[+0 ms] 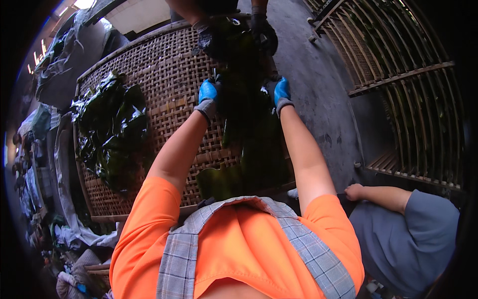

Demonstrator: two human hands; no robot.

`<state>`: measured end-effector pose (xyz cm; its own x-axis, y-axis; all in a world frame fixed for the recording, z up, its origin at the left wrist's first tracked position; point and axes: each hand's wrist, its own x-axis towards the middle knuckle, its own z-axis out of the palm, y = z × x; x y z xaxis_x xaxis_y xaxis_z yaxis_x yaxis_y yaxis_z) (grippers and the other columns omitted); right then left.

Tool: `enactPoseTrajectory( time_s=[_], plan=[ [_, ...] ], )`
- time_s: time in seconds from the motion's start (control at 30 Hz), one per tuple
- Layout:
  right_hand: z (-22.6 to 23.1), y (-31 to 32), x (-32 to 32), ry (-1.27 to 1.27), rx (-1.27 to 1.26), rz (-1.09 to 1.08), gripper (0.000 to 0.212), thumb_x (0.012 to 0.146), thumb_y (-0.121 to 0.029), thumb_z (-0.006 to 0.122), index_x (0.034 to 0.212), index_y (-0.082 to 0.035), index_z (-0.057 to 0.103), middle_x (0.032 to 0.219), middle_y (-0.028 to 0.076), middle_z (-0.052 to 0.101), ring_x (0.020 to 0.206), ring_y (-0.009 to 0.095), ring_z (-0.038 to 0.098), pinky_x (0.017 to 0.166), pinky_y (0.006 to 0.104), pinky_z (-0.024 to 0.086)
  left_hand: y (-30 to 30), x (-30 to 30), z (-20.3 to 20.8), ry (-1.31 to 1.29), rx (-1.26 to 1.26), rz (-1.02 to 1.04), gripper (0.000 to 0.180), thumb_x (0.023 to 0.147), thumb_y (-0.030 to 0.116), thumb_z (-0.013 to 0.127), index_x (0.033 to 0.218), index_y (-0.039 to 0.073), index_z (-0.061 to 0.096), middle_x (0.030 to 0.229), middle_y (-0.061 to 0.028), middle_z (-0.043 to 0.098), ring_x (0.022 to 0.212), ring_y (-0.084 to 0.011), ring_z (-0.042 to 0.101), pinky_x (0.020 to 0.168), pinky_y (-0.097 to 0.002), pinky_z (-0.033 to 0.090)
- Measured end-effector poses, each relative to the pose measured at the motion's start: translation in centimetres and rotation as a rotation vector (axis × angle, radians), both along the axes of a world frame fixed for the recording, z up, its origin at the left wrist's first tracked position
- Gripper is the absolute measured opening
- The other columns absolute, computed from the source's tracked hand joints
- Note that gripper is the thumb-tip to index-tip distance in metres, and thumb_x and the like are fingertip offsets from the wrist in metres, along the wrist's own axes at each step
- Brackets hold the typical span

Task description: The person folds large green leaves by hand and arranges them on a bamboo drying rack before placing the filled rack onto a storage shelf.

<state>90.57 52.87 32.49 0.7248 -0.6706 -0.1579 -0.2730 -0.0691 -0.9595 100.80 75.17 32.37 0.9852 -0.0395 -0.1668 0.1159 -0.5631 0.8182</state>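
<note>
Woven bamboo tray (164,74) fills the middle: big, round-edged, open lattice, pale brown, dry-looking. It sits over a grey concrete floor (318,94). Slatted bamboo racks (398,89) stand far right, curved ribs, gaps between them.

Long dark green kelp sheet (249,134) runs near-to-far down the right part of the tray; wet, glossy, limp, near end slightly lighter and hanging toward my chest. A second kelp pile (112,134) lies crumpled on the left of the tray, well apart from the sheet.

My left hand (208,94) and right hand (280,93), both in blue-and-grey coated gloves, are set apart, one closed on each side edge of the sheet. At the far end another person's dark-gloved hands (234,35) hold the same sheet. A third person in grey (403,224) sits near right, arm resting.

Risks, my read: slick surface, so the sheet could slip out of a glove; uneven pull between me and the far person could tear it; edges could snag on the lattice.
</note>
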Motion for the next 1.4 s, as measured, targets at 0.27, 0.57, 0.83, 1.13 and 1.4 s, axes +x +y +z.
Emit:
enactPoseTrajectory(
  time_s=[0.27, 0.57, 0.83, 1.13, 1.4],
  plan=[
    [4.3, 1.8, 1.0, 0.293, -0.579, 0.044, 0.030, 0.088, -0.029, 0.045, 0.081, -0.007, 0.064, 0.078, 0.014, 0.066, 0.072, 0.032, 0.061, 0.064, 0.0422, 0.045, 1.1, -0.6, 7.7, 0.012, 0.108, 0.094, 0.033, 0.089, 0.030, 0.053, 0.099, 0.000, 0.062, 0.097, -0.0185, 0.064, 0.087, -0.0309, 0.062, 0.077, -0.0376, 0.048],
    [16.1, 24.6, 0.2, -0.065, -0.277, 0.700, 0.022, 0.088, -0.014, 0.059, 0.104, 0.000, 0.063, 0.094, 0.007, 0.065, 0.082, 0.015, 0.060, 0.075, 0.0272, 0.050, 21.6, -15.0, 13.7, -0.526, -0.285, 0.082, 0.038, 0.084, 0.020, 0.062, 0.117, 0.002, 0.055, 0.119, -0.0215, 0.054, 0.111, -0.0373, 0.051, 0.094, -0.0402, 0.041],
    [2.2, 42.6, 9.4, 0.289, -0.243, 0.827, 0.055, 0.076, -0.051, 0.064, 0.098, 0.000, 0.065, 0.098, 0.020, 0.065, 0.090, 0.034, 0.062, 0.080, 0.0402, 0.047, 36.1, -19.4, 7.9, -0.545, 0.594, -0.007, 0.021, 0.080, 0.013, 0.057, 0.096, 0.018, 0.067, 0.128, -0.0074, 0.052, 0.125, -0.0295, 0.040, 0.107, -0.0446, 0.025],
    [18.7, 43.9, 10.9, 0.015, 0.371, 1.179, 0.023, 0.082, -0.007, 0.061, 0.104, 0.000, 0.064, 0.093, 0.001, 0.066, 0.079, 0.009, 0.059, 0.070, 0.0237, 0.047, 43.0, -20.0, 11.1, -0.686, 0.108, 0.096, 0.023, 0.071, 0.006, 0.066, 0.094, 0.010, 0.066, 0.105, -0.0093, 0.064, 0.103, -0.0298, 0.058, 0.093, -0.0398, 0.043],
    [26.9, 42.1, 7.0, -0.876, -0.716, 1.180, 0.012, 0.082, 0.006, 0.052, 0.087, 0.000, 0.061, 0.082, 0.009, 0.061, 0.074, 0.019, 0.060, 0.068, 0.0293, 0.051, 40.5, -16.9, 18.8, -0.331, -0.526, 0.031, 0.079, 0.076, 0.032, 0.075, 0.136, 0.006, 0.032, 0.133, -0.0162, 0.043, 0.123, -0.0278, 0.042, 0.102, -0.0372, 0.035]
  ],
)
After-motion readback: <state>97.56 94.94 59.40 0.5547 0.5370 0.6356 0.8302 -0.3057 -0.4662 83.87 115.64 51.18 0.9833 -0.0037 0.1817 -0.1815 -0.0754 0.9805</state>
